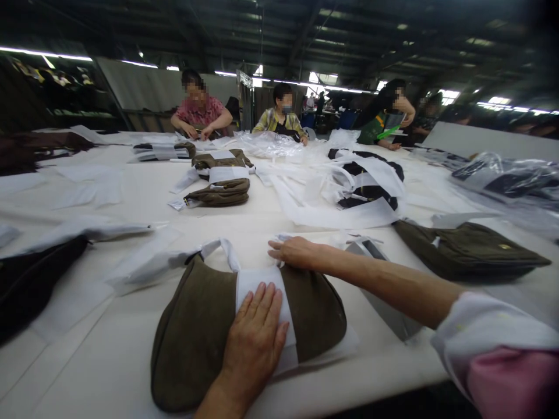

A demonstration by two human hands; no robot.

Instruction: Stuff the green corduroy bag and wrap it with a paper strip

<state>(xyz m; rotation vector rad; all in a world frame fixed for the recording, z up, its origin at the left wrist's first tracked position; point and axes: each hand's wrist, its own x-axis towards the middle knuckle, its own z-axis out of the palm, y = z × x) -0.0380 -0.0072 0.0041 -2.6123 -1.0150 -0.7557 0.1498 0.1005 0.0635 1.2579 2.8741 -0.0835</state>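
Observation:
An olive-brown handbag lies flat on the table in front of me, with a white paper band around its middle. My left hand rests flat on that band, fingers stretched out. At the bag's upper edge, my right hand has its fingers bent around the bag's handle, which is wrapped in white paper; the grip is partly hidden. The other part of the wrapped handle arches up left of the band. Thin white sheeting shows under the bag's right side.
Another olive bag lies at the right, near a grey flat piece. A black bag is at the left. Further back are stacked olive bags, black bags with paper, and plastic-wrapped bags. Several people work across the table.

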